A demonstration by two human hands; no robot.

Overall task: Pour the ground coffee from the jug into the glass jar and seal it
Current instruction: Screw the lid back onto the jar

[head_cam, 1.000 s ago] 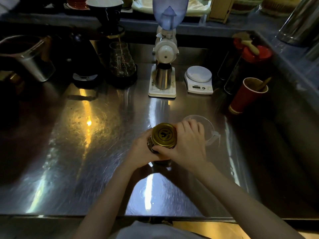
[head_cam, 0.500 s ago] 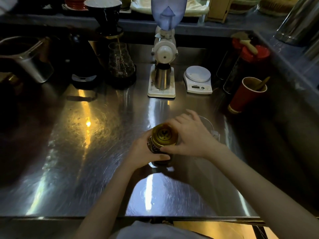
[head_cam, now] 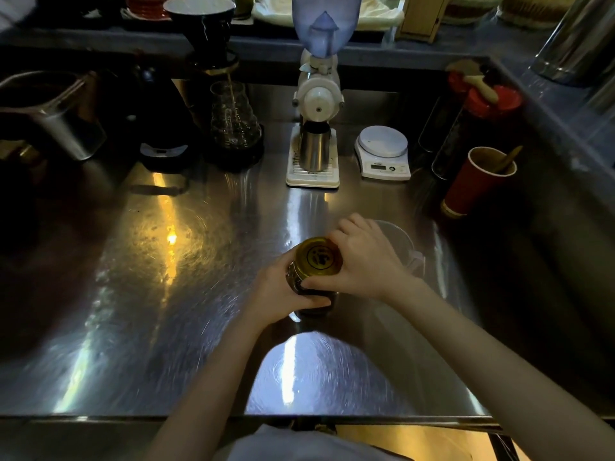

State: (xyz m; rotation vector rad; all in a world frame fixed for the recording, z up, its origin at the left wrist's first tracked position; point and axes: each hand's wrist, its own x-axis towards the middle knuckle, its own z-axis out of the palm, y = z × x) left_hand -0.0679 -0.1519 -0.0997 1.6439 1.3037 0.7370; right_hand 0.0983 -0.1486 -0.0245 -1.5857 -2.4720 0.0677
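Observation:
A glass jar point(head_cam: 314, 299) with dark ground coffee inside stands on the steel counter point(head_cam: 166, 294), near its middle. A gold lid point(head_cam: 317, 259) sits on the jar's mouth. My left hand point(head_cam: 283, 294) wraps the jar's body from the left. My right hand point(head_cam: 366, 261) grips the lid's rim from the right, thumb toward me. A clear plastic jug point(head_cam: 407, 247) stands just behind my right hand, mostly hidden by it; it looks empty.
A white coffee grinder point(head_cam: 316, 128) with a steel cup stands at the back centre, a white scale point(head_cam: 382, 151) to its right. A red paper cup point(head_cam: 476, 181) and dark canisters stand far right. A glass dripper server point(head_cam: 234, 118) and a steel pitcher point(head_cam: 56, 118) sit at the back left.
My right hand has turned on the gold lid, its fingers swinging from over the lid's top round to its far-right rim. The left hand has kept hold of the jar in place.

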